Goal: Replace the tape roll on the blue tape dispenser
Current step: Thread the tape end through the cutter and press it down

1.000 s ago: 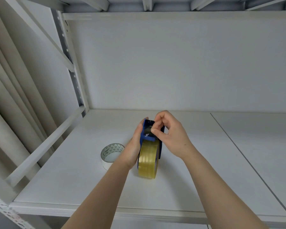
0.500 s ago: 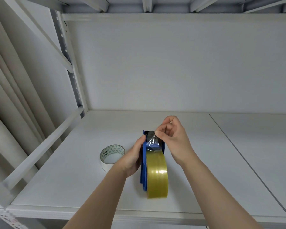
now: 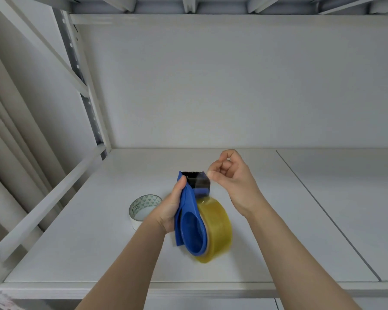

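Observation:
My left hand grips the blue tape dispenser from its left side and holds it tilted over the shelf. A yellowish clear tape roll sits on the dispenser's hub. The serrated black blade points away from me. A clear film of tape lies over the black head below the blade. My right hand hovers just right of the head, thumb and forefinger pinched together at the corner of that film. A second, nearly spent white tape roll with a green-patterned core lies flat on the shelf, left of my left hand.
All of this is on a white shelf board inside a metal rack. A slanted white rail and a perforated upright bound the left side. A seam splits the board on the right. The back wall is plain white.
The dispenser has tilted so its blue side faces me, and it came nearer. My right hand moved up and right, off the top of the head to its right edge.

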